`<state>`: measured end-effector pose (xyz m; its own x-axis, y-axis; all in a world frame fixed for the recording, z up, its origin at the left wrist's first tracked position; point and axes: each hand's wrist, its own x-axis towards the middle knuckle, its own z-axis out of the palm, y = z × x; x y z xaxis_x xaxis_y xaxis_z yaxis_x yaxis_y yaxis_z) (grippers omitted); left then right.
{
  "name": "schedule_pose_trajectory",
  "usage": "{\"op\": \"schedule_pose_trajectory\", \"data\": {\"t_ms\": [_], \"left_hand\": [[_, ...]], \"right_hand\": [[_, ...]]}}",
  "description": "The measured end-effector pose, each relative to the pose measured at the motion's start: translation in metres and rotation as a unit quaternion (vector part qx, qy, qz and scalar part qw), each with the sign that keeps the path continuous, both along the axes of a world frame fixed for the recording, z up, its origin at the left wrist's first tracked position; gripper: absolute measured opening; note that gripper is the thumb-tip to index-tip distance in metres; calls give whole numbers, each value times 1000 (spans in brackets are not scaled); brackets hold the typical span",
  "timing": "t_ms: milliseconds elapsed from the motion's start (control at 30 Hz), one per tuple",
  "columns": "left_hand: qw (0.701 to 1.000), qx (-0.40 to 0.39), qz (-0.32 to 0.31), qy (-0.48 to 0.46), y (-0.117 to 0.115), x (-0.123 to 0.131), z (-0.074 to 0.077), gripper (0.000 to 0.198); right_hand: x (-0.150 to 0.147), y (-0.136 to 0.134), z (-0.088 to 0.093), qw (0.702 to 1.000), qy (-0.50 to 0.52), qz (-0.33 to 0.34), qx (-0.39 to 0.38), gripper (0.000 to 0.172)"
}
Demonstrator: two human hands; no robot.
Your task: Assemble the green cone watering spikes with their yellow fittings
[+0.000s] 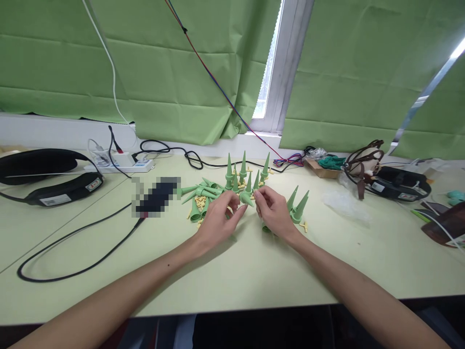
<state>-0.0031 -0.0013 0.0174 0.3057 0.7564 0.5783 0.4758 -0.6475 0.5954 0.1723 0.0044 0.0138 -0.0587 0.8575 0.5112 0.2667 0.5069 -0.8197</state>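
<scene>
Colour assignments: cones (299,209), uniform green; small pieces (304,226), pale yellow. Tabletop (327,276): pale yellow-green. Curtains (181,87): plain green, unpatterned. Paired wires (207,71): one red, one blue. Power strip (143,166): white. Padded band (39,160) at far left: black. Its label (55,199): white. Cardboard box (321,170): brown.
</scene>
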Motion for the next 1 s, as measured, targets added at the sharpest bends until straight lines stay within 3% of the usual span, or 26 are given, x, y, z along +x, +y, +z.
{"op": "schedule_pose_trajectory", "data": {"t_ms": [100,200,433,800,1000], "left_hand": [[997,-80,-19,2,0,1,2,37],[981,-178,-45,-57,3,2,1,49],[944,-298,-96,-103,10,0,0,50],[959,-259,-67,-92,2,2,7,35],[986,-146,-30,-70,4,2,2,26]], "right_hand": [[0,0,0,1000,18,0,4,29],[0,-1,1,1000,13,10,7,28],[-1,-3,2,999,-4,38,7,26],[0,-2,2,999,-28,29,1,30],[0,-3,3,999,-45,26,-5,33]]}}
